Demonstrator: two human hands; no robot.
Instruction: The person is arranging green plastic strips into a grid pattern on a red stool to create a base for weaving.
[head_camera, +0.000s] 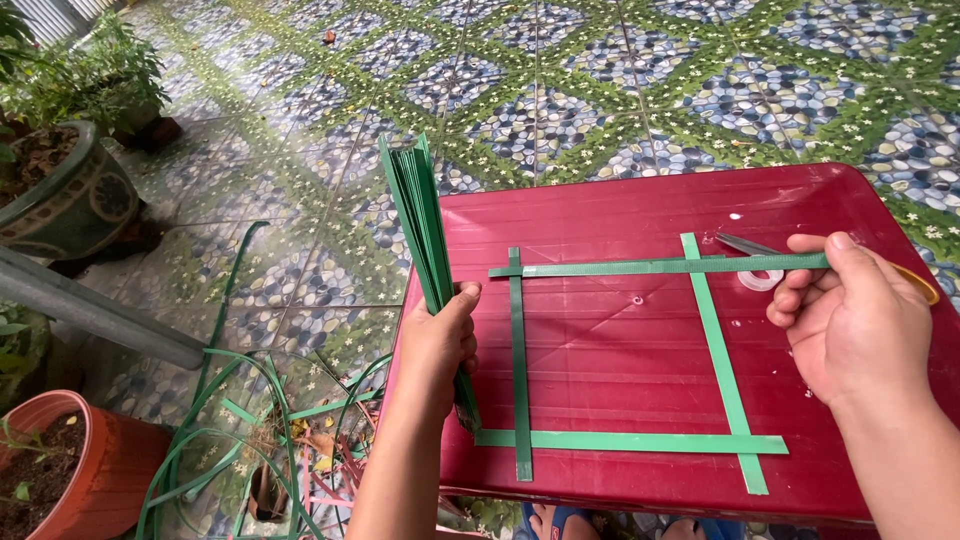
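Note:
My left hand (440, 345) grips a thick bundle of green plastic strips (418, 215), held upright at the left edge of a dark red plastic table (620, 345). My right hand (850, 320) pinches the right end of a green strip (660, 267) lying across the far side of the table. That strip crosses a left upright strip (518, 370) and a slanted right strip (722, 370). A near strip (630, 441) lies across the front, so the strips form a rough square.
Scissors (750, 245) and a roll of clear tape (762, 279) lie behind my right hand. Loose green strapping (230, 440) coils on the patterned tile floor at the left, beside a terracotta pot (85, 470) and a glazed planter (70, 195). A grey pipe (90, 310) slants at the left.

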